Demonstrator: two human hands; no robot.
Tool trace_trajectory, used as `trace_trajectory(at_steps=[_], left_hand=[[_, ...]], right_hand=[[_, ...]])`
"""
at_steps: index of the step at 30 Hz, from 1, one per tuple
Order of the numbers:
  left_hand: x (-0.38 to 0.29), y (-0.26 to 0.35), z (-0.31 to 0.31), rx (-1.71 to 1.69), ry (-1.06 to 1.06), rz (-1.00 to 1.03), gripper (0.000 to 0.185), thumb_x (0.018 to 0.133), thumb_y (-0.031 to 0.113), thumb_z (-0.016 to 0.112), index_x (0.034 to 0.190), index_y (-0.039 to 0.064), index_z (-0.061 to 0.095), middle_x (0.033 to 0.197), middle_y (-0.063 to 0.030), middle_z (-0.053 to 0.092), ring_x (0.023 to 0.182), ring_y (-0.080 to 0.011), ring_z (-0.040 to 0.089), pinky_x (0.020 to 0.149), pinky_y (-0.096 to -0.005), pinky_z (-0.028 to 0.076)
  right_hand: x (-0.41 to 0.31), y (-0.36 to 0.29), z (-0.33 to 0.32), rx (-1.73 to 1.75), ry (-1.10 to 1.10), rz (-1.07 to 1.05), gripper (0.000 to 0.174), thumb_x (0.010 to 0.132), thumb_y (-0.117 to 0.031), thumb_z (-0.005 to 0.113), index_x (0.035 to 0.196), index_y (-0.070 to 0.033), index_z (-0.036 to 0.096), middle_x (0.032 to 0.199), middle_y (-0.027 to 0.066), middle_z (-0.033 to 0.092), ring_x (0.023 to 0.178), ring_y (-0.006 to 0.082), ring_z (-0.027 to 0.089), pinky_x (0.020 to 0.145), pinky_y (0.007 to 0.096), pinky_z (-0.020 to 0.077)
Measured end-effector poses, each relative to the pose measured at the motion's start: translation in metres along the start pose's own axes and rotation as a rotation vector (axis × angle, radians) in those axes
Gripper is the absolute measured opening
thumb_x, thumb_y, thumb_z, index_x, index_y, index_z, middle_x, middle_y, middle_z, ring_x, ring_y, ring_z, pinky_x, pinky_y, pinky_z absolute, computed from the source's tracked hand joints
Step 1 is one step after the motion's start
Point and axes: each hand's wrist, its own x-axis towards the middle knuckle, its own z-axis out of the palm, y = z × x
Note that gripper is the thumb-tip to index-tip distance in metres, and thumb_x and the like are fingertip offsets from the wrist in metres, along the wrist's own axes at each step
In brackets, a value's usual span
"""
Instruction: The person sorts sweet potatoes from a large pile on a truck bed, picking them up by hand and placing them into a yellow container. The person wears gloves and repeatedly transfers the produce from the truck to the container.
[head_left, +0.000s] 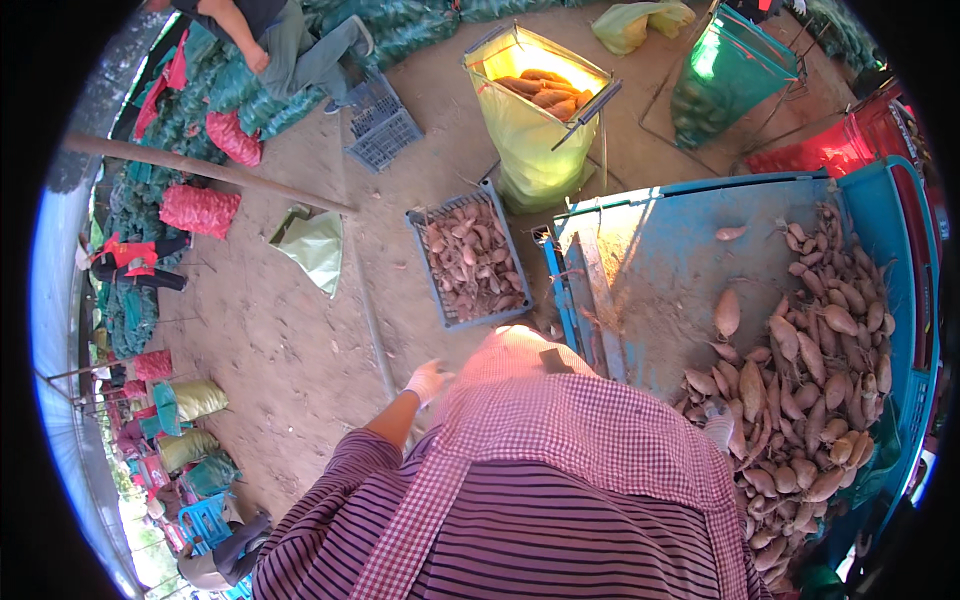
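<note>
My left hand (429, 381), in a pale glove, hangs beside my checked apron (525, 390) above the dirt floor, fingers apart and holding nothing. At the right, my gloved right hand (718, 421) is at the near edge of a heap of sweet potatoes (814, 352) on a blue truck bed (667, 255); its fingers are partly hidden, and whether it grips one I cannot tell. Ahead of me a plastic crate (448, 324) on the floor holds small sweet potatoes (472, 255). Beyond it, a yellow mesh sack (536, 150) hangs open on a metal frame with larger sweet potatoes (547, 94) inside.
A green sack (720, 90) hangs on another frame. Stacked grey crates (382, 120), an empty pale sack (311, 247) and a long pole (210, 172) lie or stretch to the left. Red sacks (199, 210) and green sacks line the edges. Several people are farther off, one seated (289, 52).
</note>
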Motion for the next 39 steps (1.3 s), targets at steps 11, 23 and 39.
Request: trace_trajectory(at_steps=[11,23,39], left_hand=[[-0.009,0.002,-0.011,0.732,-0.047,0.228,0.042,0.105,0.028,0.054,0.146,0.018,0.064,0.15,-0.0143,0.059,0.129,-0.036,0.065,0.083,-0.0464,0.067],[-0.053,0.034,0.026,0.307,0.021,0.081,0.052,0.098,0.04,0.065,0.144,0.016,0.065,0.138,-0.0175,0.07,0.125,-0.0375,0.067,0.104,-0.0474,0.056],[-0.007,-0.022,0.026,0.388,0.035,0.147,0.05,0.102,0.042,0.063,0.137,0.007,0.069,0.144,-0.018,0.066,0.131,-0.0335,0.064,0.111,-0.0428,0.05]], right_hand=[[0.009,-0.109,0.169,-0.661,-0.183,-0.422,0.023,0.101,-0.015,0.057,0.122,-0.009,0.064,0.1,0.0078,0.068,0.079,0.0208,0.06,0.065,0.0375,0.0471],[0.012,-0.116,0.165,-0.899,-0.128,-0.564,0.031,0.097,-0.018,0.061,0.126,-0.009,0.065,0.111,0.0103,0.068,0.097,0.0256,0.061,0.082,0.0418,0.0479],[-0.009,-0.036,0.05,-1.093,0.087,-1.099,0.035,0.088,-0.021,0.065,0.121,-0.01,0.071,0.123,0.0145,0.067,0.12,0.0352,0.061,0.104,0.0476,0.0486]])
